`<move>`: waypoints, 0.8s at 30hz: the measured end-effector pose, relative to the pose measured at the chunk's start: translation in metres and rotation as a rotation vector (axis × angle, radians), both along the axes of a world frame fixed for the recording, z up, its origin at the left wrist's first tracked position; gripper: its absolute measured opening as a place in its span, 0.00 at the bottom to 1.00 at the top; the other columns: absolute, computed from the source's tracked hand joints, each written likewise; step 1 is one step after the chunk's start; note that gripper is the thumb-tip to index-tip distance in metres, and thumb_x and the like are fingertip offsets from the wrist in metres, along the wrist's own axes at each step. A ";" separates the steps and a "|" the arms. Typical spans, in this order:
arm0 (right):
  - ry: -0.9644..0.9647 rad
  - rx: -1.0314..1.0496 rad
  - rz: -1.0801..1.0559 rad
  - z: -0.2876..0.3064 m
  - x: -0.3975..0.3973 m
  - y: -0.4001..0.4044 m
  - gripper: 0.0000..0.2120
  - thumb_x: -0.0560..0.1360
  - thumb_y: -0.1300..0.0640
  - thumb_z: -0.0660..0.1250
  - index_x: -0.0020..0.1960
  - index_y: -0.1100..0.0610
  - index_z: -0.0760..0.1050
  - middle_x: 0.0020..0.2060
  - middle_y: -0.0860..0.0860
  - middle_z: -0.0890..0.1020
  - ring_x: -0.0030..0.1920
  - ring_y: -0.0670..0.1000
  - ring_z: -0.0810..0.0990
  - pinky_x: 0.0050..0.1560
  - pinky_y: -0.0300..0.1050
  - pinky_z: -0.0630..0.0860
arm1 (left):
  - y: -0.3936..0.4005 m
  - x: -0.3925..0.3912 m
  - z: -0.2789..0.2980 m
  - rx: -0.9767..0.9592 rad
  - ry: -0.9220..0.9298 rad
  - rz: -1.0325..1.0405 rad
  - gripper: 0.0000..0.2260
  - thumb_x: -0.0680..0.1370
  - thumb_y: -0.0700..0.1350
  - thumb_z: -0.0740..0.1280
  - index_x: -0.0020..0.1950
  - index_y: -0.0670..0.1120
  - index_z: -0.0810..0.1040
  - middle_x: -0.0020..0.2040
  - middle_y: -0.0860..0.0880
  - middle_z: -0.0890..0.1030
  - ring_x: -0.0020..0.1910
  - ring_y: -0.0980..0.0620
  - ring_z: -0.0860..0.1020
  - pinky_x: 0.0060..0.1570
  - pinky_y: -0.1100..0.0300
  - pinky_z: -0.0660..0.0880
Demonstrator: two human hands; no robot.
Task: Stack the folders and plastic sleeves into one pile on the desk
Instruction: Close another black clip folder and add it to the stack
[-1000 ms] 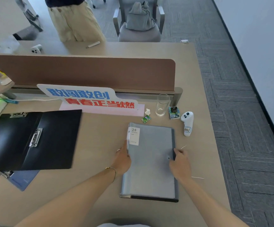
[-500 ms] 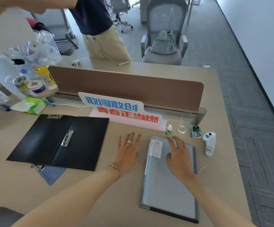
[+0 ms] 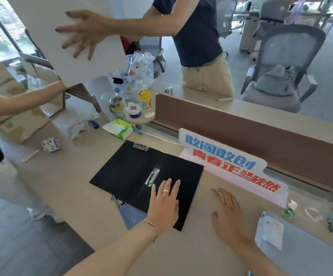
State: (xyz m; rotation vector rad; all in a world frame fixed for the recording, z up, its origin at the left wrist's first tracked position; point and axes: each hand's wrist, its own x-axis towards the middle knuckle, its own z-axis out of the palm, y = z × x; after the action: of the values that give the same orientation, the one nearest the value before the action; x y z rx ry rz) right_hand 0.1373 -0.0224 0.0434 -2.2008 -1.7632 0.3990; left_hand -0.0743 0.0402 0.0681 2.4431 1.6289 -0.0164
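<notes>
**Flat palm on matte black folder**

Lay open on the smooth tan worktop (image 3: 86, 198): rectangular black folder (image 3: 133, 176) with metal clip. Pressed flat on its right half, fingers spread: left hand (image 3: 164, 204). Rested right of folder, spread, empty: right hand (image 3: 228, 214). Farther right: translucent grey sleeve folder (image 3: 301, 248).

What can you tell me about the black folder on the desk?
The black folder lies open and flat on the tan desk, like a matte, stiff board. A silver clip sits along its middle fold, and another at its far edge. The left hand rests flat on its near right part. A blue folder peeks out from under its near edge.
</notes>
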 end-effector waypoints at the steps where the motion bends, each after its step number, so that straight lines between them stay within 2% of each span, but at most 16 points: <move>1: -0.004 -0.009 0.017 0.000 -0.015 0.010 0.33 0.75 0.58 0.66 0.78 0.50 0.59 0.76 0.50 0.63 0.76 0.53 0.61 0.76 0.51 0.60 | 0.006 -0.017 -0.001 0.004 0.007 0.017 0.29 0.84 0.51 0.54 0.83 0.52 0.46 0.83 0.44 0.56 0.82 0.42 0.53 0.79 0.39 0.50; 6: -0.034 -0.034 0.100 -0.003 -0.082 0.057 0.34 0.77 0.56 0.67 0.78 0.46 0.57 0.75 0.49 0.66 0.74 0.49 0.65 0.72 0.45 0.67 | 0.042 -0.094 -0.020 -0.034 0.036 0.142 0.28 0.84 0.51 0.54 0.83 0.53 0.48 0.83 0.46 0.57 0.82 0.44 0.54 0.80 0.40 0.49; 11: -0.049 -0.096 0.099 -0.018 -0.126 0.101 0.36 0.76 0.55 0.68 0.79 0.45 0.55 0.75 0.49 0.65 0.73 0.50 0.66 0.69 0.44 0.70 | 0.076 -0.159 -0.046 -0.167 -0.001 0.299 0.28 0.84 0.50 0.54 0.83 0.53 0.48 0.83 0.47 0.56 0.82 0.45 0.52 0.80 0.43 0.51; 15: -0.044 -0.172 0.108 -0.036 -0.156 0.127 0.40 0.76 0.55 0.67 0.80 0.46 0.48 0.76 0.51 0.63 0.74 0.51 0.65 0.70 0.45 0.70 | 0.109 -0.214 -0.067 -0.249 0.035 0.386 0.27 0.85 0.49 0.54 0.83 0.52 0.49 0.83 0.46 0.55 0.82 0.45 0.51 0.79 0.47 0.54; 20: -0.084 -0.336 0.160 -0.069 -0.173 0.134 0.41 0.77 0.45 0.65 0.80 0.44 0.43 0.80 0.54 0.53 0.79 0.56 0.55 0.75 0.53 0.62 | 0.150 -0.256 -0.088 -0.323 -0.048 0.590 0.27 0.83 0.48 0.55 0.82 0.50 0.53 0.81 0.44 0.59 0.80 0.43 0.57 0.76 0.48 0.62; 24: -0.152 -0.530 0.275 -0.096 -0.178 0.129 0.41 0.76 0.40 0.64 0.79 0.40 0.42 0.80 0.53 0.38 0.80 0.59 0.41 0.75 0.64 0.56 | 0.178 -0.288 -0.105 -0.357 -0.163 0.695 0.26 0.81 0.45 0.56 0.81 0.48 0.57 0.75 0.40 0.67 0.72 0.38 0.68 0.71 0.46 0.66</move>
State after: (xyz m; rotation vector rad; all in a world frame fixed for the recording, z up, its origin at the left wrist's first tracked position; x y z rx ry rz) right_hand -0.0407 0.1066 -0.0528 -2.3715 -2.2625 0.8699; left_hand -0.3626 0.2187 -0.0369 1.4945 2.0860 -0.0022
